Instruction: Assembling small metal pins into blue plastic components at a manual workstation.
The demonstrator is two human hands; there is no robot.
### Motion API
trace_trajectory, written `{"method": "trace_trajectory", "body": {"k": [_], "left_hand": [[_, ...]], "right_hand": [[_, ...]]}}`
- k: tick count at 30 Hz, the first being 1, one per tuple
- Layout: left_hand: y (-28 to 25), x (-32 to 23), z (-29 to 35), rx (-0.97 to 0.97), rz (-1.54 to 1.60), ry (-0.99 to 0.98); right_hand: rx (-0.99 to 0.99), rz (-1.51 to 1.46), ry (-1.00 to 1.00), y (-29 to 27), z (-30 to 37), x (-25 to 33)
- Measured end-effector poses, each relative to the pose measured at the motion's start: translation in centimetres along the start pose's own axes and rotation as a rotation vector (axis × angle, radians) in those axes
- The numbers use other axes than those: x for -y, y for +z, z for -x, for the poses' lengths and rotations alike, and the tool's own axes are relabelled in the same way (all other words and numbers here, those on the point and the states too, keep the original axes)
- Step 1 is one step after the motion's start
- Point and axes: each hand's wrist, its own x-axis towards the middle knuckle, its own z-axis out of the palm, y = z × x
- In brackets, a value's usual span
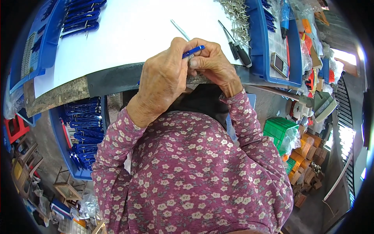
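My left hand (161, 76) is closed around a slim blue handle-like part (193, 51). One end of it sticks out past the fingers, and a bit of blue shows again below the hand. Close against it, my right hand (213, 64) is pinched at the part's end; what lies between its thumb and fingers is too small and hidden to name. Just beyond the hands, a thin silver rod (180, 29) lies on the white work surface (136, 27). To the right lie a black-handled screwdriver (243, 55) and another slim dark-handled tool (232, 48).
Small metal pins (238, 21) are heaped at the back right beside a blue tray (265, 74) holding a small grey device (279, 65). More blue parts (83, 17) lie at the back left. A blue bin (74, 175) of similar parts stands below the table's left edge.
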Motion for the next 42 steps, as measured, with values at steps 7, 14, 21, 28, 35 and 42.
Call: {"method": "trace_trajectory", "body": {"k": [7, 14, 21, 28, 35, 42], "left_hand": [[-1.1, -0.3, -0.7, 0.075, 0.224, -0.211], [-1.7, 0.0, -1.0, 0.195, 0.637, -0.581], [-0.6, 0.5, -1.1, 0.219, 0.93, -0.722], [0.2, 0.4, -1.7, 0.251, 1.072, -0.756], [0.6, 1.1, -1.6, 0.215, 1.033, -0.726], [1.0, 1.8, -1.4, 0.23, 1.102, -0.781]], "right_hand": [[-0.106, 0.123, -0.065, 1.3, 0.8, 0.8], [-0.144, 0.333, -0.018, 1.7, 1.2, 1.5], [-0.155, 0.333, -0.068, 1.0, 2.4, 1.9], [-0.252, 0.386, -0.058, -0.2, 4.3, 2.5], [-0.317, 0.781, -0.211, -0.8, 8.8, 7.4], [-0.526, 1.177, -0.248, -11.1, 9.0, 13.2]]}}
